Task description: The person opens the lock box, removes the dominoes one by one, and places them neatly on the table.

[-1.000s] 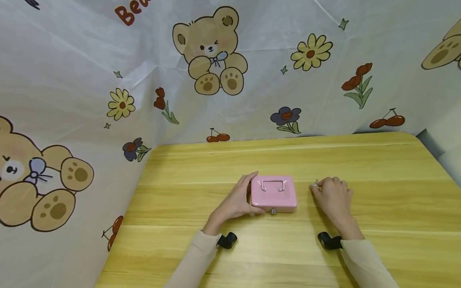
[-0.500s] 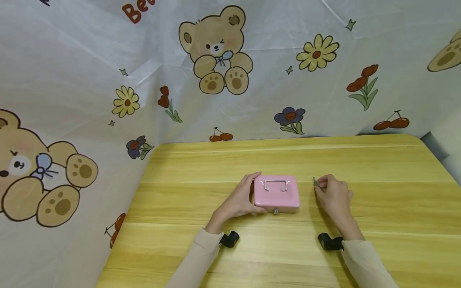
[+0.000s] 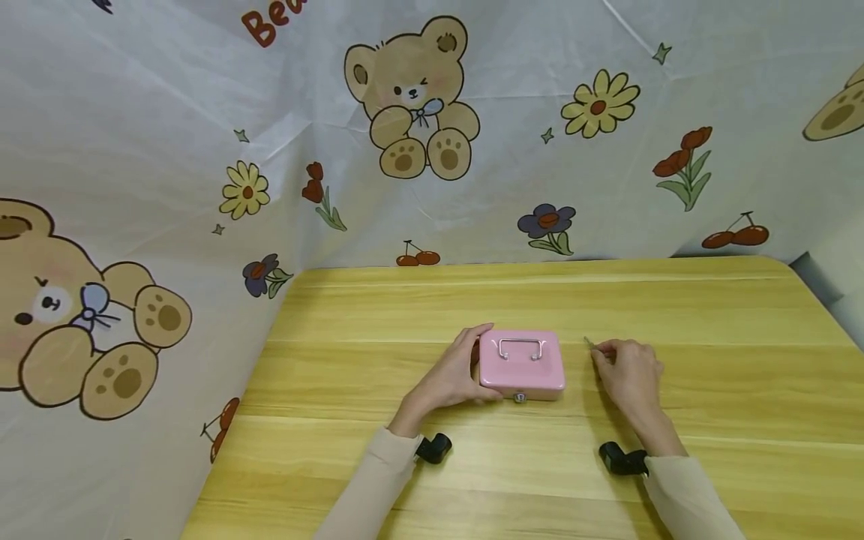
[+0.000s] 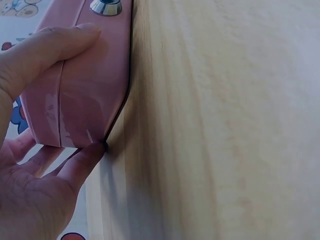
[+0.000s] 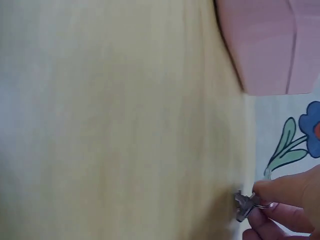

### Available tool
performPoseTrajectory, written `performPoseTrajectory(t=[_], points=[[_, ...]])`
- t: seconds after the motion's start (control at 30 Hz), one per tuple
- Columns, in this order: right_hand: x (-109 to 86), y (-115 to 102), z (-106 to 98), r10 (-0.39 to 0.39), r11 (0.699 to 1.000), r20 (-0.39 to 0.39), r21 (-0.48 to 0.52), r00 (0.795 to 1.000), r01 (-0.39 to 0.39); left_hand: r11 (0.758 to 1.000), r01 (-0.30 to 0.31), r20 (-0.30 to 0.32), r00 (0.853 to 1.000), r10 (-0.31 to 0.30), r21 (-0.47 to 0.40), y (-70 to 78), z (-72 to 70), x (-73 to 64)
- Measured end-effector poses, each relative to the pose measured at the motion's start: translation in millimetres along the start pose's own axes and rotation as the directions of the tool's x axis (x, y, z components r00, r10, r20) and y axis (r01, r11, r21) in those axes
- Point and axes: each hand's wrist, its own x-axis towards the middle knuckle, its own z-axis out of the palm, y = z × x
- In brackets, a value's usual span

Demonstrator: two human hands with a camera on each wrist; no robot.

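A pink cash box (image 3: pixel 521 375) with a wire handle (image 3: pixel 520 345) on its lid stands closed on the wooden table. The round metal lock (image 4: pixel 106 7) is on its front. My left hand (image 3: pixel 459 375) grips the left end of the box, thumb along the front near the lock and fingers round the side and back. To the right of the box, apart from it, my right hand (image 3: pixel 629 373) pinches small metal keys (image 5: pixel 245 206) on a ring between thumb and fingers. One slim key (image 3: pixel 589 343) points up and left from the fingertips; the fingers partly hide the ring.
The wooden table (image 3: pixel 378 315) reaches out on all sides of the box. A white cloth (image 3: pixel 506 45) printed with bears and flowers hangs behind and to the left. Each wrist wears a black camera mount (image 3: pixel 435 448).
The keys have turned in my right fingers, so that a slim key sticks out to the upper left. My left hand keeps its grip on the box; the head view has shifted slightly.
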Motion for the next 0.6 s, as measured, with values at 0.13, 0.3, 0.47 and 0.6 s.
performPoseTrajectory(t=[0.13, 0.3, 0.47, 0.6], points=[[-7.7, -1.3, -6.6, -0.006, 1.0, -0.001, 0.029, 1.0, 0.007, 1.0, 0.003, 0.01, 1.0, -0.003, 0.014, 0.7, 2.0, 0.1], [-21.4, -7.8, -15.5, -0.041, 0.994, -0.03, 0.103, 0.999, 0.044, 0.999, -0.003, 0.012, 1.0, 0.002, 0.04, -1.3, 2.6, 0.1], [-42.1, -22.2, -23.1, -0.054, 0.982, -0.049, 0.179, 0.997, 0.062, 1.0, -0.025, -0.01, 1.0, 0.025, 0.006, -1.9, 1.4, 2.7], [-63.9, -37.5, -22.5, -0.06, 0.976, -0.085, 0.206, 0.995, 0.077, 0.998, 0.003, -0.009, 1.0, -0.004, -0.066, 0.2, 0.1, 3.8]])
